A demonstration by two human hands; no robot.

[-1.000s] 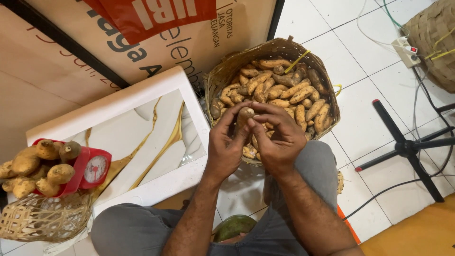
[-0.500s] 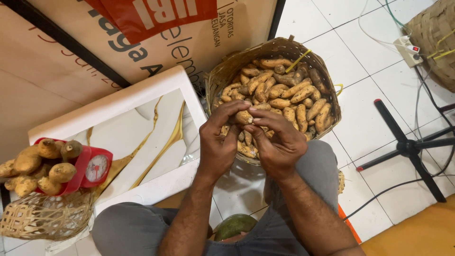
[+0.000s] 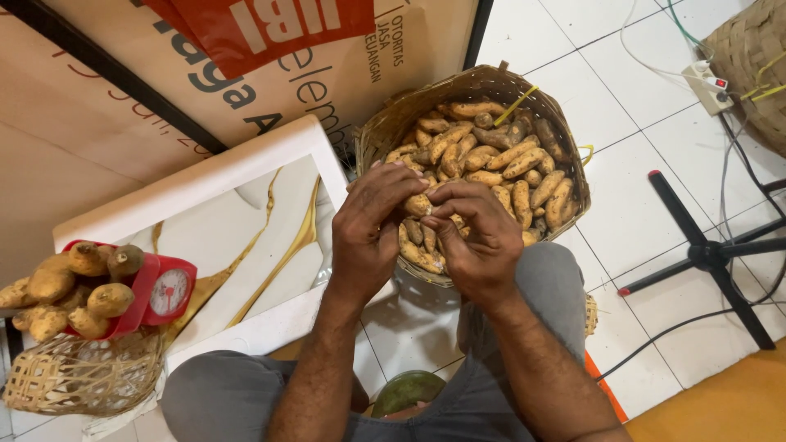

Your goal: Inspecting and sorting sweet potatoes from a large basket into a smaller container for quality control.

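My left hand (image 3: 372, 233) and my right hand (image 3: 475, 237) meet over the near rim of a round woven basket (image 3: 385, 131). Between their fingertips they pinch one small orange-brown sweet potato (image 3: 416, 205). The basket is filled with several more sweet potatoes (image 3: 499, 155) of the same kind. Both forearms reach up from my lap, above grey trousers.
A red kitchen scale (image 3: 168, 290) piled with potatoes (image 3: 74, 286) stands at the left on a white marbled board (image 3: 246, 237). A small woven basket (image 3: 82, 376) lies below it. A black stand base (image 3: 712, 254), cables and a power strip (image 3: 708, 82) lie on the white tiles at right.
Both hands have lifted slightly toward me from the basket, still holding the same sweet potato between the fingers.
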